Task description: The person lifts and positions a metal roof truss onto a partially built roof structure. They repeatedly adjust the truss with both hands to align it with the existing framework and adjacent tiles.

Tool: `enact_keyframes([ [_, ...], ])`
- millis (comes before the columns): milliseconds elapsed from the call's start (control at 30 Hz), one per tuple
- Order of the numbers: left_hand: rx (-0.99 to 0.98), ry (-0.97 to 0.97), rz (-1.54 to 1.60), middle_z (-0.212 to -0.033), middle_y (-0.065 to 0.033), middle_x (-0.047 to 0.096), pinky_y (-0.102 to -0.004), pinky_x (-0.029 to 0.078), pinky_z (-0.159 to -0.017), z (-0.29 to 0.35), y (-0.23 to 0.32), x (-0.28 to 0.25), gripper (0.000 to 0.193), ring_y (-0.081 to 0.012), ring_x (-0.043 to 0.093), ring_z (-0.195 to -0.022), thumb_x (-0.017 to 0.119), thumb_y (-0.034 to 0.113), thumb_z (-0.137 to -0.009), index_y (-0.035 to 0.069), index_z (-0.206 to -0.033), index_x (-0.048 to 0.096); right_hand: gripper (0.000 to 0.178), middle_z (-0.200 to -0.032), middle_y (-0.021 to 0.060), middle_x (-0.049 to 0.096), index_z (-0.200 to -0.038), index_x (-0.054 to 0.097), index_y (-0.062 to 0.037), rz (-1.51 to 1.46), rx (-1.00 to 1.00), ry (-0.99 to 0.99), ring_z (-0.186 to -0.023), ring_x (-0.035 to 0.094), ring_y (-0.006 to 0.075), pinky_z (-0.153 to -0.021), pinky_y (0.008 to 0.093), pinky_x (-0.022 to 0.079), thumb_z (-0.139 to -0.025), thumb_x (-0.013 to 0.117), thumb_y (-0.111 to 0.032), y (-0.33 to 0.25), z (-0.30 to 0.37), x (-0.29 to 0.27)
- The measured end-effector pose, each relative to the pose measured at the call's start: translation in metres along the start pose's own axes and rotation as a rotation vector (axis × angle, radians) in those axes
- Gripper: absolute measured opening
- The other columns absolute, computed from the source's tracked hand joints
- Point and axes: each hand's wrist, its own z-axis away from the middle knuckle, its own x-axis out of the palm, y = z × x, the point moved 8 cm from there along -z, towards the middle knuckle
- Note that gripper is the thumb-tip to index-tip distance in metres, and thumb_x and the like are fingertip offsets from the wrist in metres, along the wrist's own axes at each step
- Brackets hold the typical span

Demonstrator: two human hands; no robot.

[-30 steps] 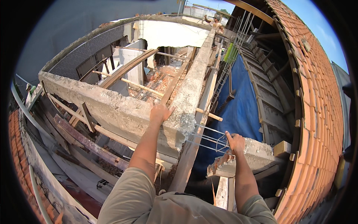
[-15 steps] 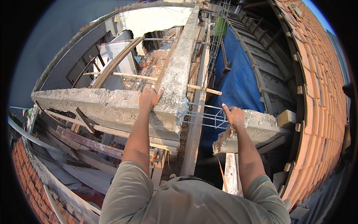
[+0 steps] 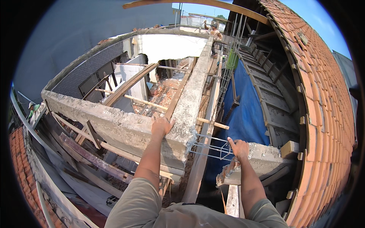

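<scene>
My left hand (image 3: 162,126) lies with its fingers apart on top of a rough concrete beam (image 3: 102,112), near the corner where a second beam (image 3: 189,97) runs away from me. My right hand (image 3: 239,149) rests on a broken concrete stub (image 3: 262,152), its thumb held apart from the fingers. The far side of its fingers is partly hidden. Bare steel rebars (image 3: 211,147) bridge the gap between the corner and the stub, just left of that hand. Neither hand lifts anything.
Beyond the left beam is a gutted room with rubble (image 3: 163,93) and a propped timber (image 3: 131,84). A blue tarp (image 3: 247,102) hangs right of the gap. Roof tiles (image 3: 323,125) rise at the right. Another person (image 3: 214,34) is at the beam's far end.
My view has tilted up, bringing the far person, a timber overhead and more sky into sight. Both hands stay at the same places on the concrete.
</scene>
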Motion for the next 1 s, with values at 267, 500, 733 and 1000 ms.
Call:
enact_keyframes([
  [267,0.0,0.044,-0.022,-0.14,-0.028,0.085,-0.0643,0.015,-0.147,-0.0003,-0.0002,0.0003,0.093,-0.0413,0.074,-0.145,0.044,0.076,-0.119,-0.004,-0.135,0.087,0.091,-0.11,0.0337,0.086,-0.121,0.094,-0.0042,0.0,-0.014,0.041,-0.117,0.082,0.0512,-0.121,0.0598,0.052,-0.113,0.051,-0.084,-0.0057,0.0041,-0.0058],
  [500,-0.013,0.021,-0.029,-0.139,-0.0271,0.085,-0.0666,0.013,-0.147,-0.0004,-0.0004,0.0005,0.092,-0.0399,0.073,-0.146,0.044,0.077,-0.119,-0.003,-0.133,0.089,0.093,-0.118,0.0308,0.088,-0.128,0.094,-0.0064,0.013,0.015,0.004,-0.12,0.082,0.0467,-0.119,0.0561,0.05,-0.111,0.05,-0.087,-0.0039,0.0017,-0.0042],
  [733,-0.002,0.011,-0.072,-0.14,-0.0264,0.085,-0.0675,0.015,-0.147,-0.0008,0.0012,0.0006,0.094,-0.0401,0.073,-0.146,0.042,0.078,-0.119,-0.002,-0.134,0.089,0.094,-0.117,0.031,0.088,-0.127,0.094,-0.0057,0.019,0.01,-0.002,-0.119,0.083,0.0467,-0.117,0.0556,0.051,-0.112,0.049,-0.087,-0.0018,0.0004,-0.002],
  [1000,0.006,0.015,-0.03,-0.145,-0.0272,0.083,-0.0667,0.017,-0.147,0.0002,-0.0003,0.0014,0.096,-0.0398,0.07,-0.15,0.042,0.08,-0.118,-0.003,-0.136,0.088,0.094,-0.116,0.0298,0.088,-0.126,0.095,-0.0063,0.011,0.001,0.001,-0.12,0.083,0.0457,-0.121,0.0559,0.05,-0.111,0.051,-0.088,-0.0046,0.0013,-0.0035],
])
